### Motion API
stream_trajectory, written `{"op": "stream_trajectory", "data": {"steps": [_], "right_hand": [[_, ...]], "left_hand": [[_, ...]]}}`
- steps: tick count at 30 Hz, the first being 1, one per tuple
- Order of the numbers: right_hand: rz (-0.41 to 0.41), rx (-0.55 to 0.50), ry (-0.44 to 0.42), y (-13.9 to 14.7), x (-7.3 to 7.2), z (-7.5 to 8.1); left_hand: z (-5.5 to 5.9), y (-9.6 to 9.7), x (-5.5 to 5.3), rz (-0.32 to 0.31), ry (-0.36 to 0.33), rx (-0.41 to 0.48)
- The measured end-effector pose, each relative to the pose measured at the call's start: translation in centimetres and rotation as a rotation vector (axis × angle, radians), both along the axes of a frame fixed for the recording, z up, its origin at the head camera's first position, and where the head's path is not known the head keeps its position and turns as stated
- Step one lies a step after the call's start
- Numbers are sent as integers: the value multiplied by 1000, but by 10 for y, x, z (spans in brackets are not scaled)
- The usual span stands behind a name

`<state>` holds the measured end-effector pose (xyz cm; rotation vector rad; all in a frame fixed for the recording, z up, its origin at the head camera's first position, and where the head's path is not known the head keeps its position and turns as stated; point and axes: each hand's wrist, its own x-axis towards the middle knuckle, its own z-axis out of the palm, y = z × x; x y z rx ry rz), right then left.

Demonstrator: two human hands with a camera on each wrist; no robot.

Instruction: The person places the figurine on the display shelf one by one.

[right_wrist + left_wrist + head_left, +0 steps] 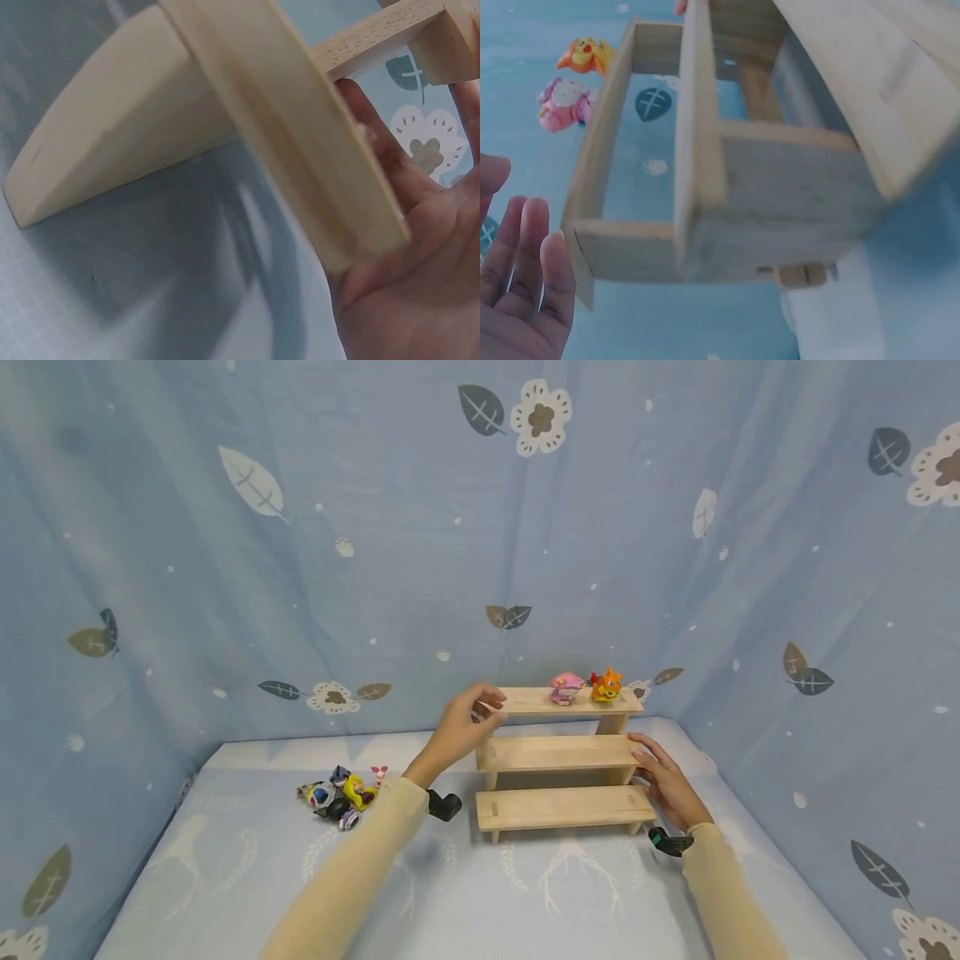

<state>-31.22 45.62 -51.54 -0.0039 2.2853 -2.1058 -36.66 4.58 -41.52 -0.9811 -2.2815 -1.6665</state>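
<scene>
A three-tier wooden step shelf point(558, 807) stands on the cloth-covered surface. Two small figurines sit on its top tier: a pink one point(566, 688) and an orange one point(606, 686). My left hand point(467, 718) is by the left end of the top tier, holding nothing; in the left wrist view its loosely extended fingers point(555, 262) are beside the plank's end, and I cannot tell if they touch. At the right end of the middle tier is my right hand point(666, 781), its fingers spread against the wood. Part of that hand hides behind the plank point(300, 135) in the right wrist view.
Left of the shelf lies a loose cluster of several small figurines point(337, 797), near the left forearm. Patterned blue curtain point(405, 568) hangs behind and at both sides. Black wrist straps point(444, 806) are on both arms.
</scene>
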Motion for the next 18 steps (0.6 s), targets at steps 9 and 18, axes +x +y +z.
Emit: {"op": "stream_trajectory", "data": {"steps": [9, 18], "right_hand": [[-18, -16, -11, 3, 0, -3], [31, -28, 21, 4, -1, 0]], "left_hand": [[-12, -27, 9, 18, -33, -23], [-29, -59, 17, 82, -83, -72]]}}
